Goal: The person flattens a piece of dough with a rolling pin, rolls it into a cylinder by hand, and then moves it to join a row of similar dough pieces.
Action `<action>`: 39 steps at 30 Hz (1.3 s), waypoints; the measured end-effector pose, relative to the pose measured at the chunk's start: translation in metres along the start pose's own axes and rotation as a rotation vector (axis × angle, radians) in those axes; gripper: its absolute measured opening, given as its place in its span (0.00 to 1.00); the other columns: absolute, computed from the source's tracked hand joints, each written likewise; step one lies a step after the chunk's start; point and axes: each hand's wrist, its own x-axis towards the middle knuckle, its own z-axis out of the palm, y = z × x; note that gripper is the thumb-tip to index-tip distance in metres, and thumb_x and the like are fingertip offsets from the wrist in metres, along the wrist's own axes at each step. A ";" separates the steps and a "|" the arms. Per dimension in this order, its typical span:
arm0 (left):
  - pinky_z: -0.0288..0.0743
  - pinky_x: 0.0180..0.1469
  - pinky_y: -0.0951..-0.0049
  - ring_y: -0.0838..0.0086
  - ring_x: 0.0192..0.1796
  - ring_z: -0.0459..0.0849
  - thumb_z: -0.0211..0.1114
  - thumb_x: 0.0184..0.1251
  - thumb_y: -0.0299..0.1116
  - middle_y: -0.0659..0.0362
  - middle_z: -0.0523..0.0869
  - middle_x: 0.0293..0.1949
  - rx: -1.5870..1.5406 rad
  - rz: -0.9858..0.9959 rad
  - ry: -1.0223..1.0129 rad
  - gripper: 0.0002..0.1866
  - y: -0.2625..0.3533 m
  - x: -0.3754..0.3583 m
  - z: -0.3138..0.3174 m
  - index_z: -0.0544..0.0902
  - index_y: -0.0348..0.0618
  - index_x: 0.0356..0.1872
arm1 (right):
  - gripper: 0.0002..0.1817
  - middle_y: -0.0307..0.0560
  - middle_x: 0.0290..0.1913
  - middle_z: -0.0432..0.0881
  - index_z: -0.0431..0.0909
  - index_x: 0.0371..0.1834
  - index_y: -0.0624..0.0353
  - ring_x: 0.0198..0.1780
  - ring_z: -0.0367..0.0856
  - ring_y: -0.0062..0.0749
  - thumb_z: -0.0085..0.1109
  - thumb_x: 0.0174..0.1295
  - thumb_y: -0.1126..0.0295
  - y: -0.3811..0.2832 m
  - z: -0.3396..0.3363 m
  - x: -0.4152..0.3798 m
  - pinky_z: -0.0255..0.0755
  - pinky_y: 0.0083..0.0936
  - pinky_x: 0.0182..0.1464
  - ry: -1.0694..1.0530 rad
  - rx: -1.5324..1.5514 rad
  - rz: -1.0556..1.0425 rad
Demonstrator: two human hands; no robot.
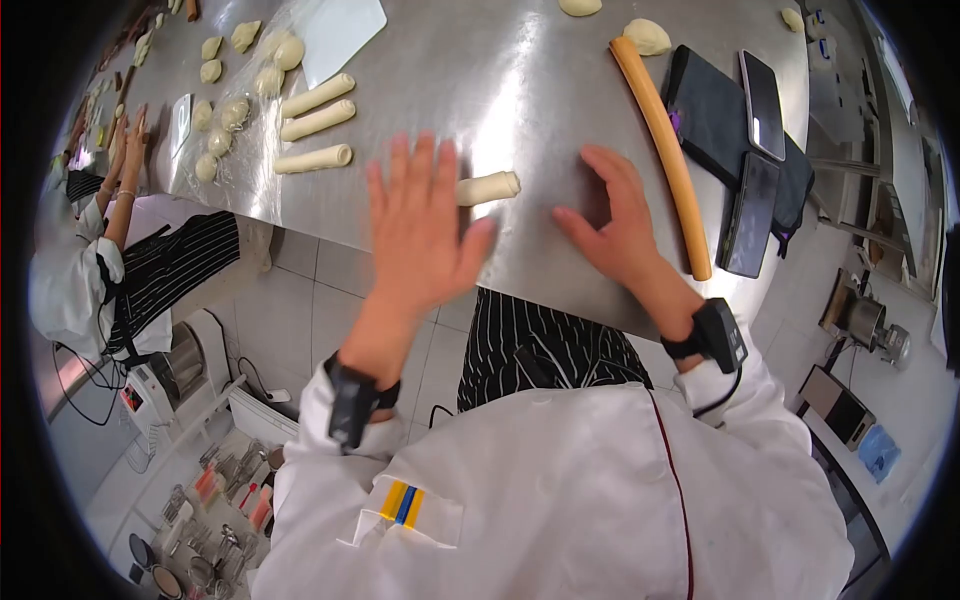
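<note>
A short rolled piece of dough point(489, 188) lies on the steel table in front of me. My left hand point(418, 215) is flat with its fingers spread, and it covers the left end of that roll. To the right of the roll, my right hand point(620, 215) is apart from it, thumb and fingers parted, holding nothing. Left of my left hand lie three more dough rolls, the nearest one point(313, 159) showing its spiral end. A long wooden rolling pin point(663, 150) rests just beyond my right hand.
Dough balls point(235, 113) sit under clear plastic film at the left, near a white scraper sheet point(335, 35). Phones point(763, 105) and a dark pouch point(708, 110) lie on the right side. A co-worker's hands point(130, 140) are at the far left table edge.
</note>
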 end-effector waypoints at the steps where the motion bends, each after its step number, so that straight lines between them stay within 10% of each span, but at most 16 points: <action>1: 0.44 0.73 0.37 0.44 0.75 0.57 0.62 0.59 0.59 0.39 0.65 0.71 0.049 -0.027 0.005 0.46 0.012 0.008 0.010 0.65 0.31 0.69 | 0.37 0.52 0.63 0.74 0.71 0.62 0.60 0.63 0.71 0.49 0.75 0.45 0.70 0.000 -0.002 -0.007 0.66 0.39 0.63 0.008 -0.001 0.004; 8: 0.42 0.73 0.38 0.42 0.76 0.56 0.61 0.57 0.69 0.35 0.62 0.71 -0.052 -0.086 -0.189 0.53 0.075 -0.066 0.020 0.63 0.29 0.71 | 0.25 0.52 0.58 0.78 0.79 0.52 0.61 0.56 0.76 0.48 0.71 0.46 0.74 -0.003 -0.013 -0.038 0.71 0.38 0.57 0.041 0.020 -0.040; 13: 0.39 0.74 0.37 0.36 0.77 0.51 0.64 0.57 0.62 0.33 0.57 0.74 0.031 -0.048 -0.061 0.54 0.044 0.008 0.049 0.58 0.26 0.72 | 0.26 0.53 0.58 0.78 0.78 0.54 0.61 0.57 0.77 0.49 0.70 0.48 0.71 -0.002 -0.008 -0.036 0.71 0.40 0.58 0.120 0.108 -0.046; 18: 0.37 0.75 0.39 0.40 0.77 0.51 0.62 0.57 0.62 0.32 0.57 0.73 -0.052 0.000 -0.062 0.53 0.057 -0.041 0.041 0.58 0.24 0.71 | 0.46 0.64 0.70 0.67 0.53 0.73 0.74 0.71 0.65 0.56 0.63 0.60 0.54 -0.020 -0.007 -0.035 0.49 0.49 0.75 -0.313 0.078 -0.168; 23: 0.31 0.76 0.40 0.41 0.79 0.46 0.64 0.53 0.58 0.35 0.54 0.75 0.425 0.085 -0.171 0.54 0.050 -0.045 0.060 0.56 0.25 0.73 | 0.51 0.74 0.70 0.63 0.45 0.73 0.80 0.72 0.64 0.59 0.61 0.61 0.51 -0.041 0.025 -0.045 0.44 0.50 0.77 -0.305 0.190 -0.045; 25: 0.31 0.75 0.38 0.42 0.79 0.46 0.65 0.53 0.57 0.36 0.53 0.76 0.156 0.013 -0.116 0.55 0.054 -0.042 0.044 0.55 0.26 0.73 | 0.53 0.77 0.71 0.60 0.42 0.73 0.82 0.72 0.62 0.62 0.60 0.62 0.50 -0.046 0.017 -0.041 0.40 0.52 0.77 -0.316 0.239 0.085; 39: 0.38 0.75 0.38 0.43 0.78 0.51 0.55 0.66 0.55 0.38 0.59 0.74 0.017 -0.007 -0.037 0.44 0.052 -0.032 0.025 0.60 0.26 0.71 | 0.50 0.71 0.72 0.59 0.55 0.71 0.79 0.76 0.54 0.63 0.56 0.62 0.41 -0.035 0.006 -0.049 0.35 0.59 0.76 -0.211 -0.068 -0.035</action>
